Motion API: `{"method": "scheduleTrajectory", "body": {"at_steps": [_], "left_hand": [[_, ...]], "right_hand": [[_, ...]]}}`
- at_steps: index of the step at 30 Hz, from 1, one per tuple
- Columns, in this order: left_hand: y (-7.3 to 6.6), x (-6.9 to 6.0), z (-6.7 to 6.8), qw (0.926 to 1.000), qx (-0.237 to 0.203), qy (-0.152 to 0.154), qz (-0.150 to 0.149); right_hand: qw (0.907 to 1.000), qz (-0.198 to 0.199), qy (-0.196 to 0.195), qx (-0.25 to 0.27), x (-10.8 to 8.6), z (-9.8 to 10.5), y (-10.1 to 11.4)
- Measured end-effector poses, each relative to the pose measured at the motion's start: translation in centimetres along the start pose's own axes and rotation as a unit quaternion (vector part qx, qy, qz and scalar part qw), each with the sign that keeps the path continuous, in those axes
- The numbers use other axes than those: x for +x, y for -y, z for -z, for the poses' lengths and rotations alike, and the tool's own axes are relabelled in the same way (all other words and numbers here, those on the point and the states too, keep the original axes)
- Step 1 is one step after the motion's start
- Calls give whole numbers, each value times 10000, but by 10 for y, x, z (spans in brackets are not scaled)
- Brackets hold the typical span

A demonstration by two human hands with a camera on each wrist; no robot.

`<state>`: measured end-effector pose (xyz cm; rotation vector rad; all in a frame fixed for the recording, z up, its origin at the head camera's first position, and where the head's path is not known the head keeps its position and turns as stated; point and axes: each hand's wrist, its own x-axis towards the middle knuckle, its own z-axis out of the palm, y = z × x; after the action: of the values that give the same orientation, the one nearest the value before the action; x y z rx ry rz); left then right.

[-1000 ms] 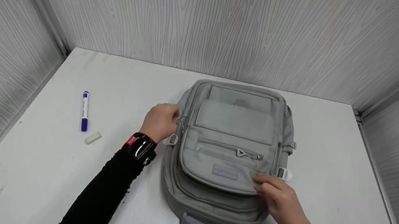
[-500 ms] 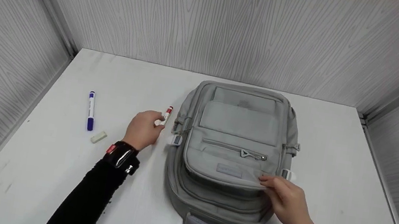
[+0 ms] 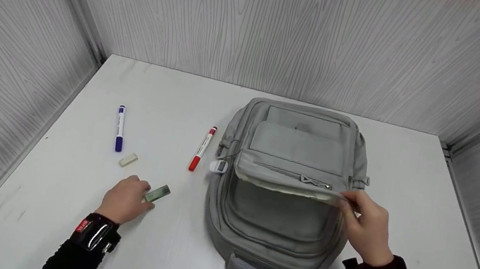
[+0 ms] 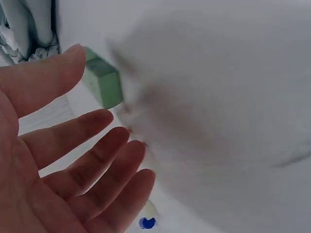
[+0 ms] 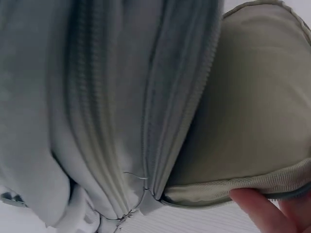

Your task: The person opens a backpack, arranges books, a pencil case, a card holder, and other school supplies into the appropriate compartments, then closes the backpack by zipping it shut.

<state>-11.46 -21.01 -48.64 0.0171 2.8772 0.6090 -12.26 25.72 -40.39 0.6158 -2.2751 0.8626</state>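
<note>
A grey backpack (image 3: 298, 146) lies on the white table, its carry handle toward me. My right hand (image 3: 369, 227) pinches the edge of its front pocket flap (image 3: 281, 179) and holds it lifted. The pocket's beige lining (image 5: 257, 92) shows in the right wrist view. My left hand (image 3: 126, 200) is at a small green block (image 3: 158, 194) with a darker end. In the left wrist view its fingers are spread, with the green block beyond the thumb and index finger. Between that hand and the backpack lies a red-capped marker (image 3: 203, 149).
Farther left lie a blue-capped marker (image 3: 120, 129) and a small pale block (image 3: 128, 160) like an eraser. Wood-grain panels (image 3: 257, 26) enclose the back and both sides of the table. A white buckle (image 3: 218, 166) sticks out from the backpack's left side.
My left hand has let go of the red marker beside the backpack and moved left and nearer to the green block. My right hand has raised the pocket flap away from me.
</note>
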Motion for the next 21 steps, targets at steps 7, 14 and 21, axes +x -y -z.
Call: {"method": "scheduleTrajectory", "body": {"at_steps": [7,14,21], "left_hand": [[2,-3,-12,9989,-63,-458,-56],[-45,-1,0,9909,-952,-913,-263],[-134,17,5,9649,-1266,-1572,-1677]], "right_hand": [[9984,-446,-353,2,18,-2,-2],[9946,-904,-498,85,26,-3,-2],[9919,-1041,-663,283,25,-4,0]]}}
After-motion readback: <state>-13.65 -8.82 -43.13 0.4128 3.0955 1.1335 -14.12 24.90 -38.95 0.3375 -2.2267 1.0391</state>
